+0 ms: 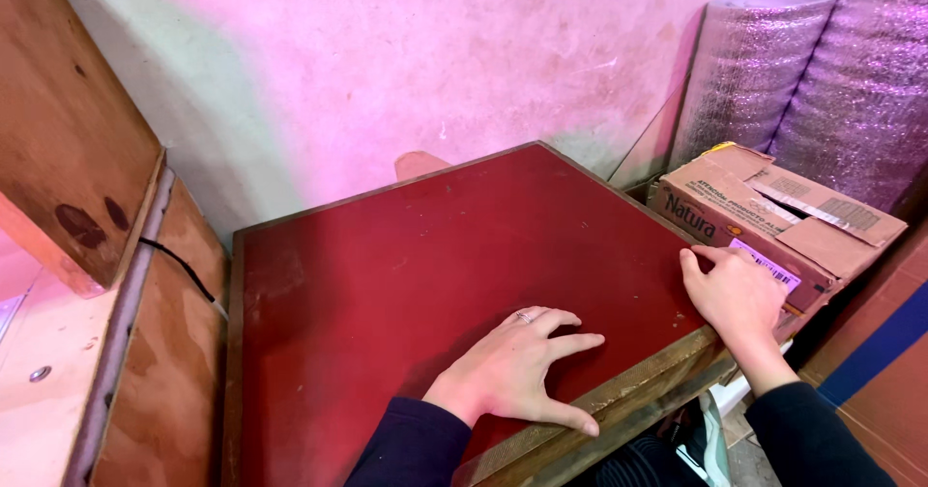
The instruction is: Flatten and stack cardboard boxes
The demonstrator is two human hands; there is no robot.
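A dark red board (pixel 435 255) with a worn wooden edge lies tilted in front of me, reaching back to the wall. My left hand (pixel 517 366) rests flat on its near part, fingers spread, a ring on one finger, the thumb along the front edge. My right hand (pixel 737 294) grips the board's right corner, its fingers lying on the red surface beside a cardboard box (pixel 822 236). Both arms wear dark sleeves.
Wooden panels (pixel 68 129) lean at the left, with a black cable (pixel 179 265) running over one. Two rolls of silvery bubble insulation (pixel 802 62) stand in the back right corner behind the box. A pale stained wall (pixel 387 62) is close behind.
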